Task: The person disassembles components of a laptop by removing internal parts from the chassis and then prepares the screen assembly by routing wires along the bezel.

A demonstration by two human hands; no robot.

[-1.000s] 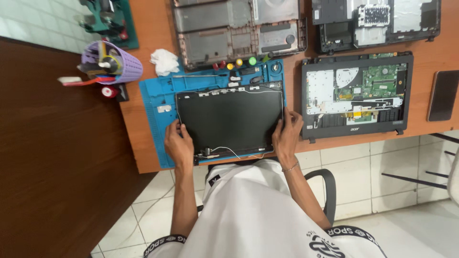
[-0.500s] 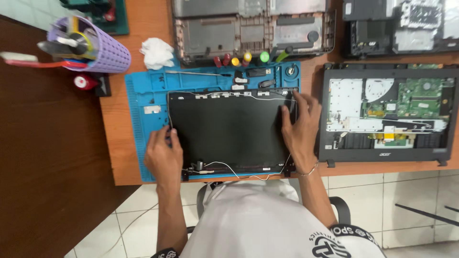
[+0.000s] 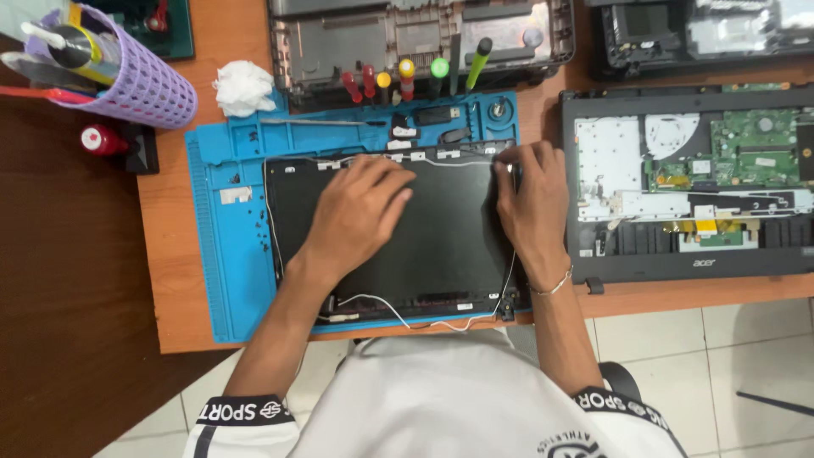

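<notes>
A black laptop screen panel (image 3: 441, 246) lies flat on a blue repair mat (image 3: 229, 254), with thin white and black cables running along its edges. My left hand (image 3: 356, 212) rests palm down on the panel's upper middle, fingers spread toward its far edge. My right hand (image 3: 530, 199) sits at the panel's upper right corner, fingertips touching the edge there near a cable. Neither hand lifts anything.
An opened laptop base (image 3: 691, 182) with its green circuit board exposed lies to the right. Two more stripped laptop shells (image 3: 424, 42) sit at the back. Coloured screwdrivers (image 3: 407, 80) stand along the mat's top. A purple tool basket (image 3: 127, 72), white tissue (image 3: 243, 87) and red-capped bottle (image 3: 103, 140) are at left.
My left hand moved from the panel's lower left edge up onto its upper middle. My right hand slid up along the right edge to the top right corner.
</notes>
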